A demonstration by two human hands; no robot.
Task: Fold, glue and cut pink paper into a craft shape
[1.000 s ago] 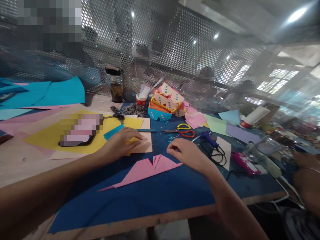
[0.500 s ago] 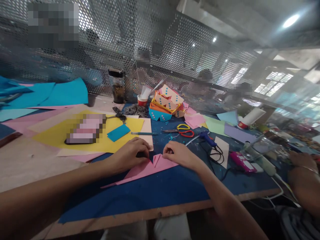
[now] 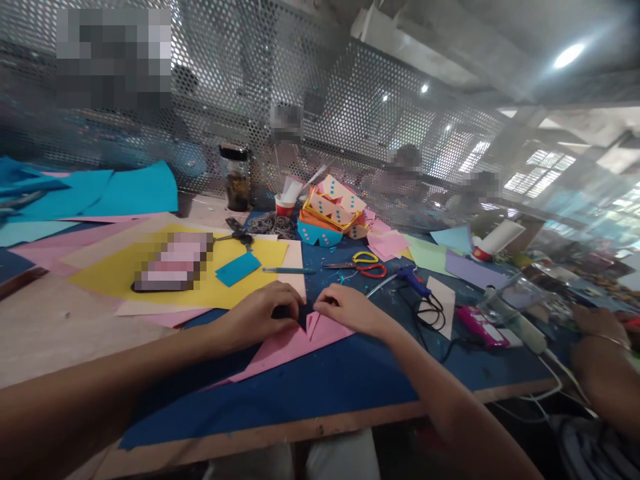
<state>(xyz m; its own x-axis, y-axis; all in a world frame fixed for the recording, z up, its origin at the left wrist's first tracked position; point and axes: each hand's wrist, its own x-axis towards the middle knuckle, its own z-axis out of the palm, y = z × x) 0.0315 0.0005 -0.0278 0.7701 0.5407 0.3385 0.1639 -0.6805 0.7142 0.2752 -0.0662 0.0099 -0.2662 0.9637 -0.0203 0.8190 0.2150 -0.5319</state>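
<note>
Folded pink paper [image 3: 280, 351] lies near the table's front edge, with a V-shaped notch and a small folded flap at its upper edge. My left hand [image 3: 270, 310] pinches its upper edge left of the notch, fingers curled and thumb on the paper. On the other side of the notch, my right hand [image 3: 345, 308] has closed fingers on the paper by the flap. Beyond my hands lie a blue pen [image 3: 290, 271] and scissors [image 3: 367, 265] with yellow and red handles.
A phone [image 3: 173, 261], a blue paper piece [image 3: 239, 269] and keys [image 3: 239, 232] rest on yellow paper. Decorated paper bands [image 3: 333, 210] stand behind. Right are a glue gun [image 3: 414, 280], a magenta device [image 3: 483, 325] and another person's arm [image 3: 605, 353].
My right hand has moved slightly left along the pink paper, closer to the flap. The paper's left end has shifted down a little. The other person's hand has moved slightly left.
</note>
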